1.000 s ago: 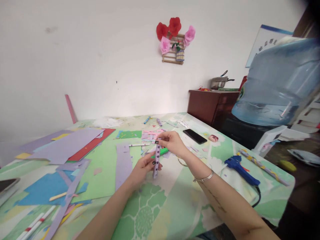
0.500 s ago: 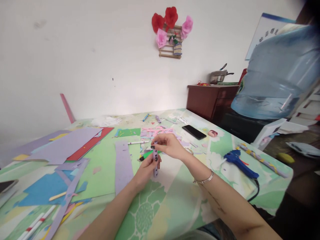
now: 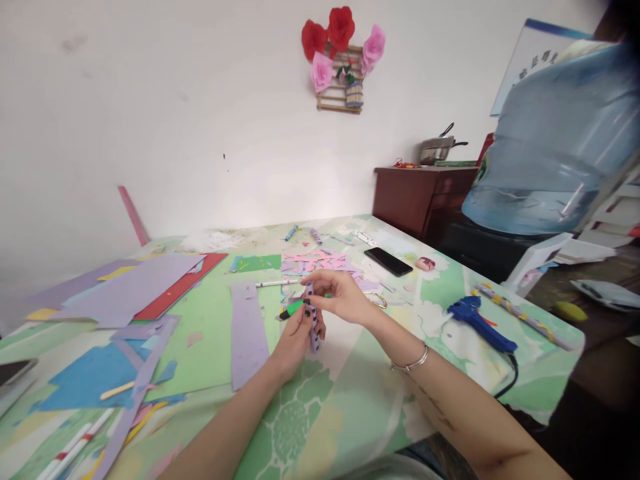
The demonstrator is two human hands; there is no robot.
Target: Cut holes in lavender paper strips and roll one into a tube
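A thin purple tube with dark dots [image 3: 315, 339] stands nearly upright between my hands, above the patterned tablecloth. My left hand [image 3: 297, 337] is wrapped round its lower part. The fingers of my right hand [image 3: 335, 295] pinch at its upper part; whatever tiny piece may be between the fingertips is too small to make out. A green cutter with a dark end [image 3: 291, 309] lies just behind my left hand, partly hidden. A purple paper strip [image 3: 249, 337] rests on a green sheet [image 3: 200, 347] to the left.
Pink and purple scraps [image 3: 320, 263] lie behind my hands, near a black phone [image 3: 389, 261]. At the right are a blue glue gun [image 3: 481, 324] with its cord and a yellow-wrapped purple stick [image 3: 525, 317]. Blue paper [image 3: 87, 377] and a red sheet [image 3: 180, 287] lie left.
My right hand's fingers have moved slightly down along the dotted tube, and the tube is tilted a little differently. The camera view has shifted slightly.
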